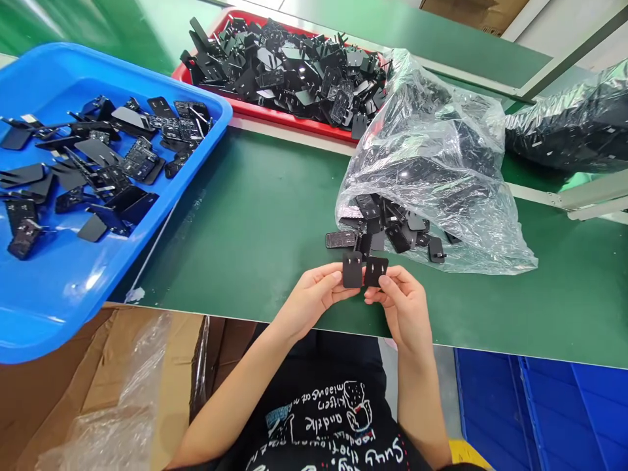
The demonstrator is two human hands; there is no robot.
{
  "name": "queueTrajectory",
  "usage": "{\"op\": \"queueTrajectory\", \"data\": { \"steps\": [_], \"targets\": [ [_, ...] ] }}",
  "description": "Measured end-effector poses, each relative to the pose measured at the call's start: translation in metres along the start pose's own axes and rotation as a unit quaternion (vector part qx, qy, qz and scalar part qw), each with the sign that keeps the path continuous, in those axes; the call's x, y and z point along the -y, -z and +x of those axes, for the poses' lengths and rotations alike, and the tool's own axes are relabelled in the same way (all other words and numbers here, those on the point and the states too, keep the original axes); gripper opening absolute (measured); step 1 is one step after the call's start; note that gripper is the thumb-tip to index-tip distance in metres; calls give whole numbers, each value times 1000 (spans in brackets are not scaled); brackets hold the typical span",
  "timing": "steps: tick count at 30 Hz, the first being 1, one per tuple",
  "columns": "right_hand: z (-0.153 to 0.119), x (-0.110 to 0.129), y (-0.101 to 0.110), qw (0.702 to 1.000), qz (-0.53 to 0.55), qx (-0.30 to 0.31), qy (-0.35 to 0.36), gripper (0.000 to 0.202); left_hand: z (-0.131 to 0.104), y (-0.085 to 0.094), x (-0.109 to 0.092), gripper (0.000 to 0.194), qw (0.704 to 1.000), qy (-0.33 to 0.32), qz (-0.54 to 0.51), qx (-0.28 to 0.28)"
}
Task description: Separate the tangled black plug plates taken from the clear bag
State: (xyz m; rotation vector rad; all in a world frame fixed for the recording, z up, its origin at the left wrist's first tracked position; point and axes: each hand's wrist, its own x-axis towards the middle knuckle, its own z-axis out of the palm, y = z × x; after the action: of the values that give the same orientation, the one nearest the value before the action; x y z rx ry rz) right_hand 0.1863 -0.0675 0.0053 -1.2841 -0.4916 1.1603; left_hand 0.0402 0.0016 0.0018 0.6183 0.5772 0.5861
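Note:
Between the fingers and thumb of my left hand is a flat black part with two small pins near its top. My right hand pinches a second, similar black piece, tilted slightly and held close beside the first. Both are just above the front part of the green table. Right behind them, a pile of black parts spills from the mouth of a clear plastic bag.
At the left, a large blue tray holds several black parts. A red tray heaped with black parts stands at the back. A filled bag and metal frame bars are at the right. Cardboard and blue crates lie below the edge.

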Motion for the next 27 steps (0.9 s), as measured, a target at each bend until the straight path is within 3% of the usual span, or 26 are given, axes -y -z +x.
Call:
{"op": "queueTrajectory", "data": {
  "steps": [3, 27],
  "targets": [
    [1, -4, -1, 1000, 19, -18, 5, 17, 0, 0, 0, 27, 1000, -1, 8, 2],
    [0, -6, 7, 999, 48, 8, -5, 23, -1, -5, -4, 31, 999, -2, 51, 16]
  ]
}}
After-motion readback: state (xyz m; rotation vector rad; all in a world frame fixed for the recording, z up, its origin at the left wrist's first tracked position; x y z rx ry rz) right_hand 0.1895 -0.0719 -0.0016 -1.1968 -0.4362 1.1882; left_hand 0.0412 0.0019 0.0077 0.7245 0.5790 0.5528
